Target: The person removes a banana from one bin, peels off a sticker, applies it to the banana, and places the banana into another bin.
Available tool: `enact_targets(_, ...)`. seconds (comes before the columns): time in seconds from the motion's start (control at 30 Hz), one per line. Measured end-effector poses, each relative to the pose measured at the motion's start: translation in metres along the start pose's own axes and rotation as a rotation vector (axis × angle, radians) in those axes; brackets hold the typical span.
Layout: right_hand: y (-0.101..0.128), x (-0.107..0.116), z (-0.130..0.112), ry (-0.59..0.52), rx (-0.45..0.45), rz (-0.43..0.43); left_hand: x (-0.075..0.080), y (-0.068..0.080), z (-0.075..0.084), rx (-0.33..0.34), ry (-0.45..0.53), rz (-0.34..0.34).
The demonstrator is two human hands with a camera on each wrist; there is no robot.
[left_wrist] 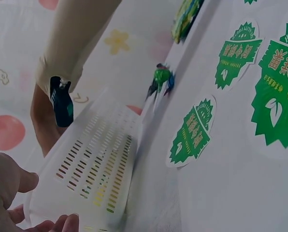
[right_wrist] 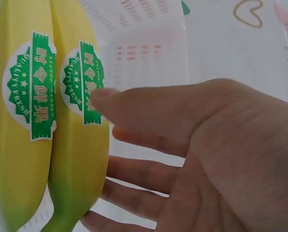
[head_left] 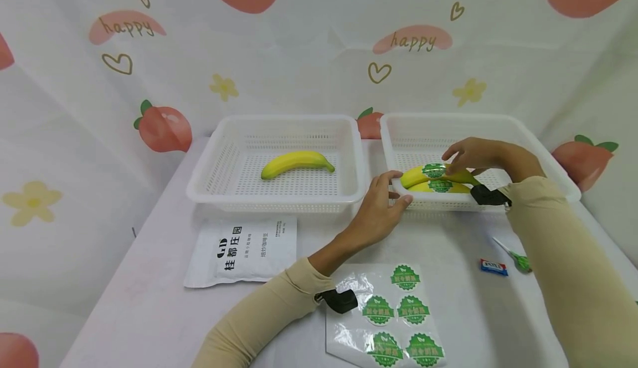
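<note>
1. Two stickered bananas [head_left: 435,178] lie side by side at the front of the right basket [head_left: 543,135].
2. The right hand [head_left: 478,156] rests on the upper one, thumb on its sticker [right_wrist: 83,82], fingers loosely curved along it.
3. The left hand [head_left: 381,207] grips that basket's front left corner.
4. The left basket [head_left: 219,146], just beside, holds one bare banana [head_left: 297,163].
5. In front of the right basket lies a sticker sheet [head_left: 394,315] with five left.
6. Judged: two labelled, one to go.
</note>
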State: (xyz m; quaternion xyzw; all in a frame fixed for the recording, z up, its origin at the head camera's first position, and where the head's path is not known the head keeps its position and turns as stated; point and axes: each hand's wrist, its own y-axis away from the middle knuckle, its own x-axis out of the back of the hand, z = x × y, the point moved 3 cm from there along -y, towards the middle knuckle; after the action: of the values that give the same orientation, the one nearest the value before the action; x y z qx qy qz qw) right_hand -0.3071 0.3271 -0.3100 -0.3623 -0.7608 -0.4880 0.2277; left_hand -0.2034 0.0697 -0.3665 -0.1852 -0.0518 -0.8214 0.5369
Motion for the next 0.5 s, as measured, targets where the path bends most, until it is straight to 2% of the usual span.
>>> enact_targets(0.17, 0.005, -0.006, -0.008, 0.04, 0.013, 0.047, -0.001, 0.001, 0.0, 0.003, -0.001, -0.003)
enact_targets(0.33, 0.021, -0.017, -0.025, 0.14, 0.099, 0.202, -0.001, 0.001, 0.001, 0.007, -0.007, -0.003)
enact_targets(0.5, 0.044, -0.032, -0.042, 0.158, 0.205, 0.37, -0.001, 0.001, 0.001, 0.009, -0.013, -0.002)
